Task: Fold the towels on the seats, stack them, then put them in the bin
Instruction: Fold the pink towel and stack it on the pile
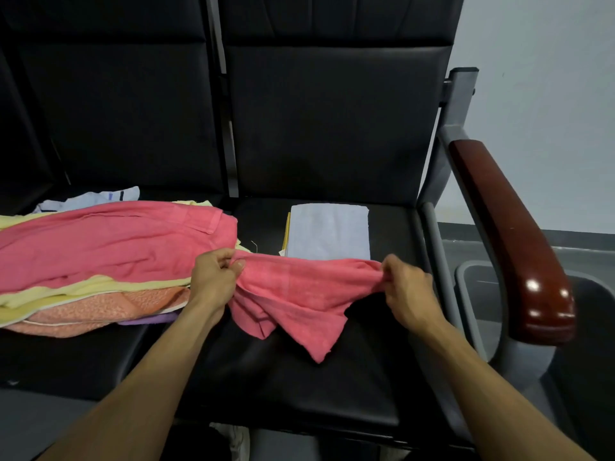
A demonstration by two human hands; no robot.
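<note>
A pink towel point(299, 294) hangs stretched between my two hands above the right seat point(299, 387). My left hand point(214, 277) pinches its left top corner and my right hand point(404, 291) pinches its right top corner; the lower part droops in loose folds onto the cushion. Behind it lies a folded stack with a pale blue towel point(329, 231) on top and a yellow edge showing underneath. On the left seat sits a pile of unfolded towels point(100, 261): pink on top, then pale yellow, orange and purple. A grey bin point(479, 294) stands on the floor right of the seats.
Black seat backs rise behind both seats. A grey frame with a dark red wooden armrest point(509, 241) stands between the right seat and the bin. A white cloth with blue stripes point(93, 197) lies at the back of the left seat.
</note>
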